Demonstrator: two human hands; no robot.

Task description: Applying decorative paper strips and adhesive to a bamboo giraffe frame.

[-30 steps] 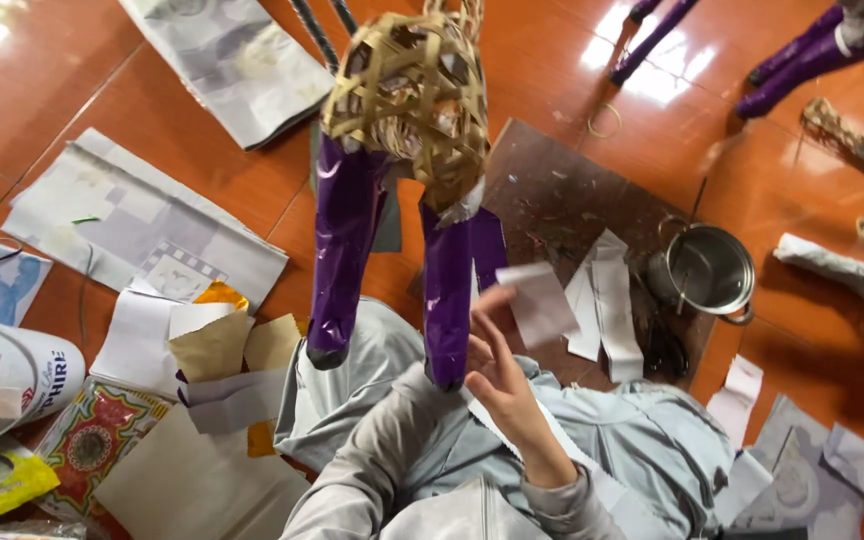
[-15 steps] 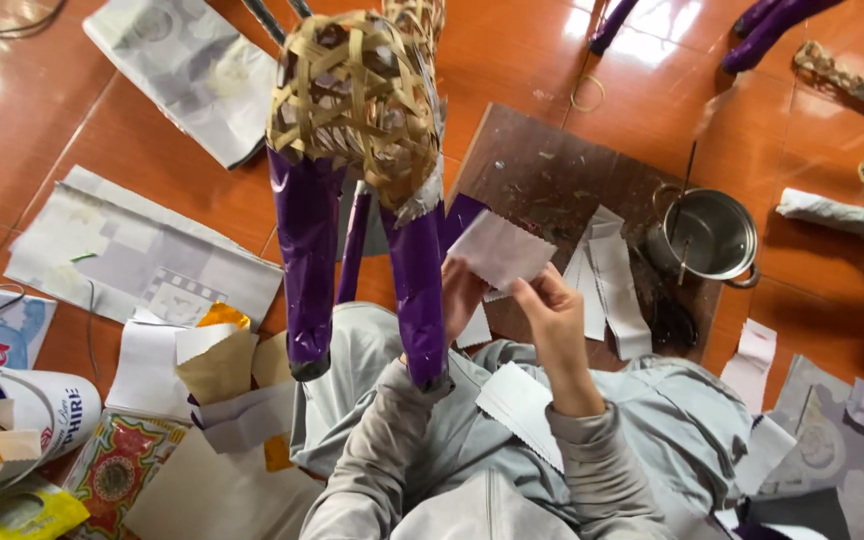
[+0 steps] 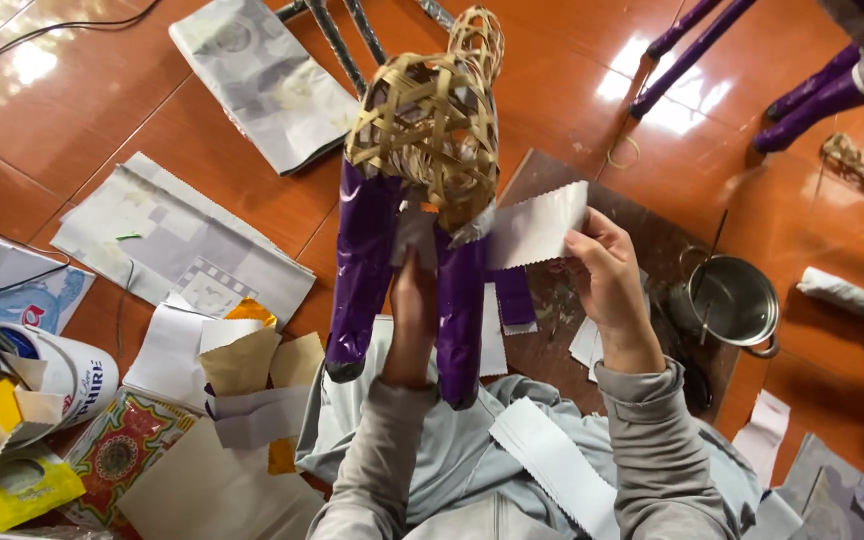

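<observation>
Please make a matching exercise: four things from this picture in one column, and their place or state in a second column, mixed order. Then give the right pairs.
Things:
1. right hand
2. left hand
3. metal pot
4. woven bamboo frame

Places or states:
A. stands on the floor at the right
B. sits on top of purple-wrapped legs
C. pinches a white paper strip
D. is between the purple legs

Pairs: 1-C, 2-D, 3-A, 4-B
</observation>
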